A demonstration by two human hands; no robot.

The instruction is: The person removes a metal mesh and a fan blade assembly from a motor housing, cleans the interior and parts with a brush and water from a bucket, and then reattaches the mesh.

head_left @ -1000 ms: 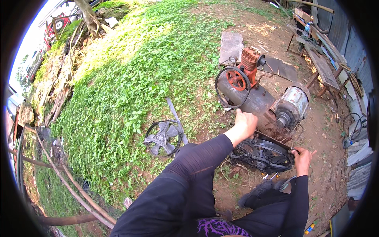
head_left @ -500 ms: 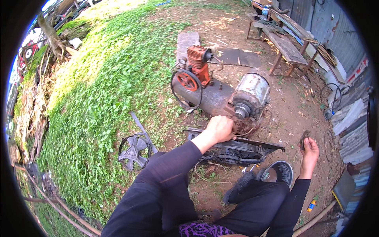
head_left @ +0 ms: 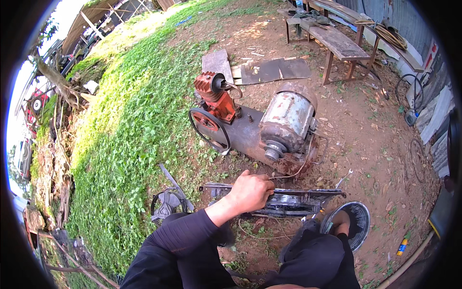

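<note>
My left hand [head_left: 250, 191] is closed on the top edge of a black plastic fan shroud [head_left: 301, 198] standing on edge in front of me. Down inside a dark bucket [head_left: 364, 219], to the right of the shroud, reaches my right hand [head_left: 342, 225]; its fingers, and anything in them, are hidden. A grey fan [head_left: 168, 204] with a strip-like arm lies on the grass by my left knee. Past the shroud rests an air compressor with a rusty tank [head_left: 243, 135], a red pump head [head_left: 216, 96] and a worn silver motor [head_left: 289, 113].
A wrench [head_left: 344, 177] lies on the dirt beyond the bucket. To the right is a small yellow-and-blue tube [head_left: 402, 247]. A wooden bench [head_left: 337, 43] stands at the far right by metal sheeting. Dark flat boards [head_left: 274, 71] lie behind the compressor.
My right hand, raised at the right with a small dark clump in its fingers, has come down into the bucket. My left hand stays on the shroud, which has tipped more upright. The view has shifted.
</note>
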